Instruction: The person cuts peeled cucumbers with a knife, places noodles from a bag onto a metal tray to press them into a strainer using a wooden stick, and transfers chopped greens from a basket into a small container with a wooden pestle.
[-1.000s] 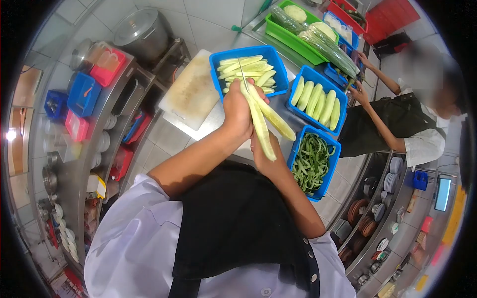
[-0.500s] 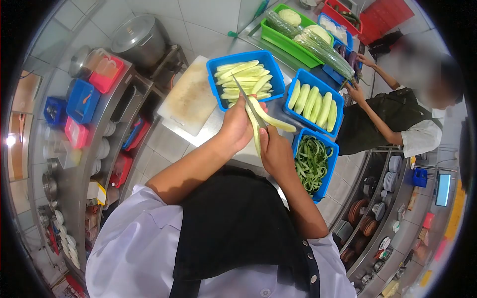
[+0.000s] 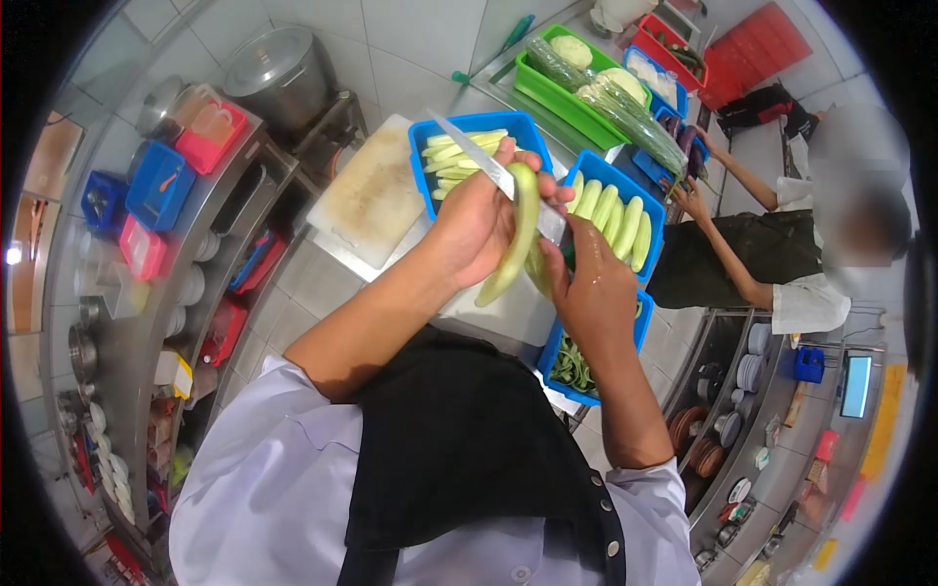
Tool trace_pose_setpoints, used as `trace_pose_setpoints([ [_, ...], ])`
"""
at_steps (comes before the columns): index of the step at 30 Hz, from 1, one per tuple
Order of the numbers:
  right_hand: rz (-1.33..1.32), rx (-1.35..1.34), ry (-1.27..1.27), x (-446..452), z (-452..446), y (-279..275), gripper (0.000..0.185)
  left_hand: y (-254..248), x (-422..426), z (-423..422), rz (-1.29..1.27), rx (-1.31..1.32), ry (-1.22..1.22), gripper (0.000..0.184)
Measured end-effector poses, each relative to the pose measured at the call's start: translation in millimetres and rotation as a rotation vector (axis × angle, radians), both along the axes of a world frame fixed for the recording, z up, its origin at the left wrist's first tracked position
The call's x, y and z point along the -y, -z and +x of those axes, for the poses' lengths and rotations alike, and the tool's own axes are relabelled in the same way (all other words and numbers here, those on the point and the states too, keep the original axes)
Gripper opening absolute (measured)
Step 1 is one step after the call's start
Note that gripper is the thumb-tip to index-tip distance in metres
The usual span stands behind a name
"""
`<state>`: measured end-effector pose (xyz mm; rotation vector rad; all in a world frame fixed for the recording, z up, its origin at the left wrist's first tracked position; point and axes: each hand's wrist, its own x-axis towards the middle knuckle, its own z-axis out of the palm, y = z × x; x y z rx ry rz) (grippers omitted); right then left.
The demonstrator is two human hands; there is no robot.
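Note:
My left hand point(image 3: 479, 230) is wrapped round a pale peeled cucumber point(image 3: 524, 234), over the front blue tub. My right hand point(image 3: 596, 278) grips a knife point(image 3: 479, 146) by its handle end. The blade runs up and left across the cucumber, its tip above the blue tub point(image 3: 420, 171) of cut cucumber pieces point(image 3: 459, 156). Part of a second cucumber piece shows between my hands. To the right, whole peeled cucumbers point(image 3: 625, 227) lie in another blue tub point(image 3: 649, 266). Green peelings point(image 3: 570, 366) fill a third tub, partly behind my right arm.
A white cutting board point(image 3: 366, 195) lies at the left of the counter. A green tray point(image 3: 586, 115) with wrapped vegetables stands behind. At the right, a co-worker's hands point(image 3: 696, 200) hold eggplants. A large pot point(image 3: 278, 78) and shelves stand at the left.
The knife has swung up and left with its blade turned broadside. My right hand has risen to the right, and the cucumber is now held more upright. The co-worker has shifted slightly.

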<state>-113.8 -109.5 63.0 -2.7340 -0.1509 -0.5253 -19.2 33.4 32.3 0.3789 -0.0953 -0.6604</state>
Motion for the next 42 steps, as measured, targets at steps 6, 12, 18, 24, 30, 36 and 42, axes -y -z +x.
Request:
trace_pose_setpoints([
  [6, -0.128, 0.053, -0.021, 16, 6, -16, 0.030, 0, -2, -11, 0.035, 0.123, 0.132, 0.068],
  [12, -0.196, -0.012, 0.019, 29, 16, 2, 0.028, 0, -6, -25, 0.908, 0.554, 0.125, 0.053],
  [18, -0.116, -0.103, -0.028, 30, 26, 68, 0.024, 31, -9, -11, 1.300, 0.795, 0.105, 0.046],
  [24, -0.102, -0.278, 0.151, 2, 44, 118, 0.023, 60, -25, 13, 1.411, 0.937, 0.167, 0.045],
  [30, -0.030, -0.372, 0.238, 1, 76, 155, 0.027, 77, -35, 39, 1.378, 1.008, 0.492, 0.044],
  [36, 0.227, -0.174, 0.323, 42, 92, 182, 0.034, 110, -37, 40, 1.444, 0.900, 0.238, 0.045],
  [42, 0.866, -0.562, 0.438, 34, 40, 191, 0.027, 132, -5, 113, 1.898, 1.276, 0.194, 0.034],
])
